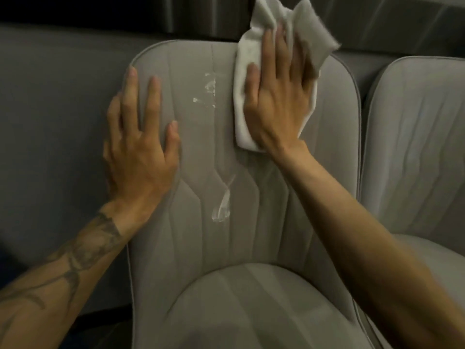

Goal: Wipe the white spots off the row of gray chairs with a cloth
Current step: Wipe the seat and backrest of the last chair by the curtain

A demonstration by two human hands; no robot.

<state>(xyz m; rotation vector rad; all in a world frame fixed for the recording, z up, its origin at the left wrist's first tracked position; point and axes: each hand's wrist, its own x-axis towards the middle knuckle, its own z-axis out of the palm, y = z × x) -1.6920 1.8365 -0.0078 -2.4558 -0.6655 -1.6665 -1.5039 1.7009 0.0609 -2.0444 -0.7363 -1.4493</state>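
Head view: my right hand point(274, 104) presses the cloth point(242, 69) flat-fingered near the chair backrest point(176, 235) top edge, left hand point(141, 152) flat, fingers straight, on its left edge, white spots point(211, 91) between.

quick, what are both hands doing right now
Left hand: open, flat on the chair back.
Right hand: open, straight fingers pressing the cloth on it.

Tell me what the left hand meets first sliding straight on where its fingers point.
Likely the piped top edge of the chair back; the left hand lies flat, fingertips just below.
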